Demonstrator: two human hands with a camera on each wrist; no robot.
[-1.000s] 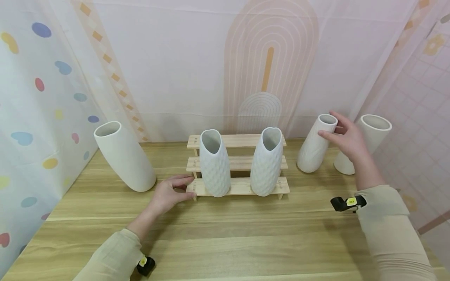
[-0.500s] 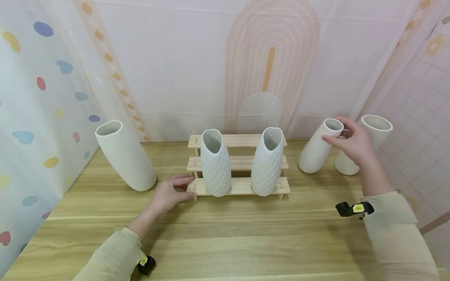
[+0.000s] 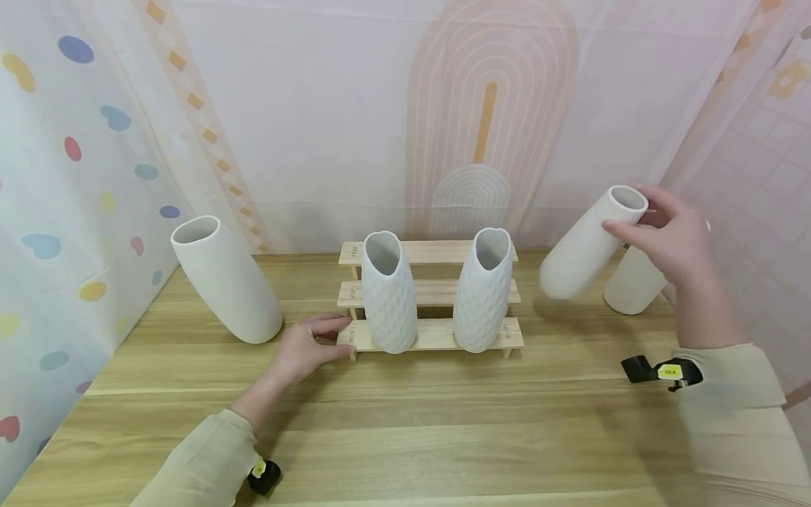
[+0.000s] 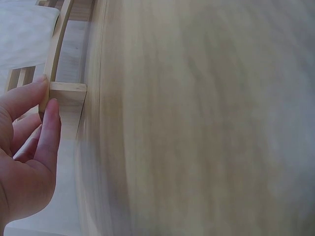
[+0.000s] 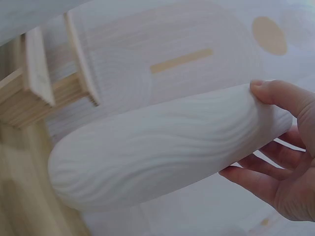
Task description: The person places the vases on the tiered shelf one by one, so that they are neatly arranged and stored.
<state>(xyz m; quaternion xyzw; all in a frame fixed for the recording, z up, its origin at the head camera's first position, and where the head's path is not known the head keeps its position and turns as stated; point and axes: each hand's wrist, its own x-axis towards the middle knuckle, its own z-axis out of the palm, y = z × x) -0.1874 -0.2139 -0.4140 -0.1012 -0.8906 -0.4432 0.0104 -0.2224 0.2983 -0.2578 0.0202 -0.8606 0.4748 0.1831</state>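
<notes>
My right hand (image 3: 674, 236) grips a white vase (image 3: 589, 243) near its mouth, thumb on one side and fingers on the other. The vase tilts, its base off the table; wavy ridges show on it in the right wrist view. At the left end of a three-step wooden stand (image 3: 434, 334), my left hand (image 3: 312, 350) pinches the lowest step's corner between thumb and fingers. On that lowest step stand two white vases with a dimpled pattern, a left one (image 3: 389, 303) and a right one (image 3: 483, 299).
A tall smooth white vase (image 3: 228, 282) stands on the wooden table (image 3: 405, 429) at the left. Behind my right hand, another white vase (image 3: 633, 282) is partly hidden. A printed curtain (image 3: 317, 127) hangs along the table's back edge.
My right hand has lifted the wavy vase off the table, moving it up and rightward with more tilt. It now covers more of the vase behind. My left hand stays on the stand.
</notes>
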